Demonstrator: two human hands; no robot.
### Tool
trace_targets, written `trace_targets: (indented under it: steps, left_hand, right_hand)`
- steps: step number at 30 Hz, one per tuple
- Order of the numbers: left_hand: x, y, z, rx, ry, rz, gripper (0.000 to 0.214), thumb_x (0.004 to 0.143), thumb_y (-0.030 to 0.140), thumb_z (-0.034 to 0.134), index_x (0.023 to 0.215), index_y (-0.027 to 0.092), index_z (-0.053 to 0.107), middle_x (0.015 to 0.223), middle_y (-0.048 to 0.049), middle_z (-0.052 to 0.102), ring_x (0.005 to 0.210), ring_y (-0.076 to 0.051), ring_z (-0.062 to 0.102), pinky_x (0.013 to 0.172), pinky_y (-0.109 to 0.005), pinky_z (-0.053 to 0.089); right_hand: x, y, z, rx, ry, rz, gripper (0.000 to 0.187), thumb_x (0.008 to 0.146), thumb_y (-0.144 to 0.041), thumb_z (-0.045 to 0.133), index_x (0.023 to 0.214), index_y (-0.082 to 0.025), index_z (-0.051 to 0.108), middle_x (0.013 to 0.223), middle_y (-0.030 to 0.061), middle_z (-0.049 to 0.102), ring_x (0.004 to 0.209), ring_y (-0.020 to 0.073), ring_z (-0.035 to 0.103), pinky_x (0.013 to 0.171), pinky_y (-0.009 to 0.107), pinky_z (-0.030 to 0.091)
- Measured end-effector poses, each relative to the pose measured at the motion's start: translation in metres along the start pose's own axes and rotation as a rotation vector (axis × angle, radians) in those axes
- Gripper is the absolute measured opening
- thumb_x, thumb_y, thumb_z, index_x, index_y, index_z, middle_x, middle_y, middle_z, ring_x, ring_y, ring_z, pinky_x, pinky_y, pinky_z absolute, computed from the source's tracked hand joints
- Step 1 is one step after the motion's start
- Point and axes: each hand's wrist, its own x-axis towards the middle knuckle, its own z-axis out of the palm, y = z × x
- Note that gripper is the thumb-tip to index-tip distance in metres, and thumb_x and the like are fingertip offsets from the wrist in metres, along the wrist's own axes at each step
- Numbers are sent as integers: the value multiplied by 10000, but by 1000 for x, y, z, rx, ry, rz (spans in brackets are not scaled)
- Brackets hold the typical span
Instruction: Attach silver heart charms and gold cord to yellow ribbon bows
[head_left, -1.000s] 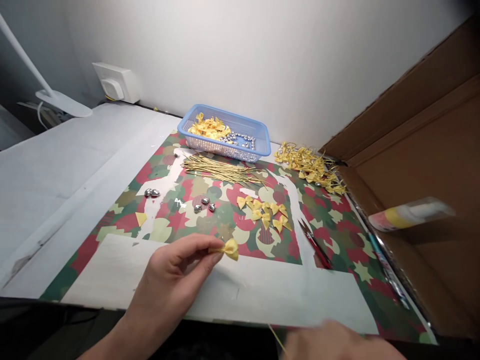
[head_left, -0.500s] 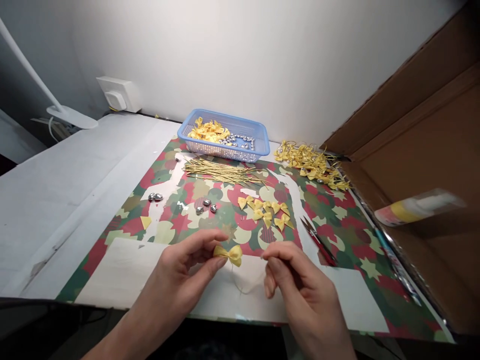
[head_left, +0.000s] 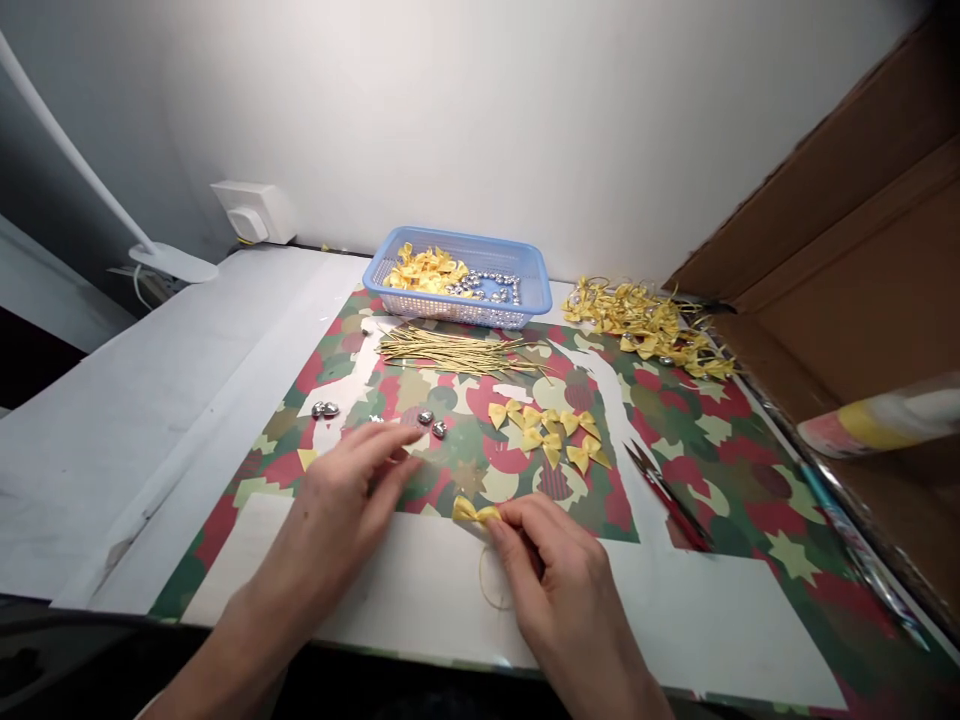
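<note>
My right hand (head_left: 551,565) pinches a small yellow ribbon bow (head_left: 471,512) near the front of the patterned mat (head_left: 675,480), with a thin gold thread loop (head_left: 491,585) hanging beside its fingers. My left hand (head_left: 349,490) stretches forward with fingers extended, its tips at the silver heart beads (head_left: 431,422) on the mat. It holds nothing I can see. A cluster of yellow bows (head_left: 551,432) lies just beyond my right hand.
A blue basket (head_left: 525,300) with bows and silver beads stands at the back. Gold wire ties (head_left: 457,350) lie before it. A pile of finished bows (head_left: 649,325) lies back right, red scissors (head_left: 667,495) right of centre, a cardboard box (head_left: 847,300) at right.
The bow passed from my left hand to my right hand. My left hand let go and reached forward to the silver beads. The view shifted slightly left.
</note>
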Motion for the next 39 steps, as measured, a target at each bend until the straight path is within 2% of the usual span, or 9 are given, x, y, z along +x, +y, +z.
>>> trace_targets:
  steps: [6,10,13,17,19,22,31,36,39]
  left_hand:
    - [23,-11,1,72,-30,50,282,981,179,564,1001,257,834,1167,-85,799,988,-288,763,809,-343,598]
    - [18,-7,0,28,-25,29,263,1001,208,569,1019,238,830,1111,-96,808,946,-272,766,820,-351,606]
    - [8,5,-2,-175,-88,-42,195,994,259,659,1091,238,826,1122,-79,808,974,-251,773,801,-313,633]
    - [-8,26,0,-827,-281,-329,74,892,260,844,965,253,856,970,-27,831,895,-212,787,829,-276,646]
    - [-13,33,3,-963,-312,-414,73,874,244,875,941,267,858,932,-5,840,881,-195,788,835,-260,643]
    - [-20,34,7,-1006,-274,-458,92,851,225,902,918,271,858,926,9,844,877,-166,777,827,-215,627]
    - [-29,33,11,-972,-260,-415,94,860,218,882,940,261,858,913,-9,829,873,-184,767,806,-227,631]
    - [-42,33,16,-871,-223,-255,157,878,156,830,952,289,869,951,-4,824,890,-186,776,807,-214,642]
    - [-51,27,20,-731,-172,-54,291,914,82,761,1035,328,859,1000,-7,825,914,-195,783,811,-234,647]
  right_hand:
    - [-1,7,3,-123,-14,-55,188,1036,-158,539,894,-192,658,757,19,646,615,169,655,552,274,510]
    - [-4,10,-1,44,13,-41,259,1055,-97,470,1194,-192,665,984,67,724,820,164,737,720,245,603]
    - [-9,6,-2,283,65,13,437,1069,-60,421,1418,-284,560,1042,27,754,753,117,738,673,208,616]
    - [-10,-6,-1,471,57,61,307,1074,-75,502,1204,-312,646,928,-35,766,740,101,728,702,193,618]
    - [-8,-9,-3,449,43,21,240,1053,-74,545,1050,-273,681,898,-21,727,729,103,690,696,201,602]
    - [-5,-9,-6,349,89,-28,214,1026,-76,587,1002,-249,711,903,3,637,719,101,642,619,183,557]
    - [-9,-10,-7,222,117,-66,186,996,-81,624,993,-234,730,836,4,640,696,118,664,630,202,569]
    - [-21,-11,-5,305,86,41,121,982,-136,668,991,-251,705,822,-12,739,689,137,711,621,201,585]
    - [-32,-12,-2,344,69,166,93,1012,-195,635,1037,-261,696,804,-27,747,623,127,707,608,186,588]
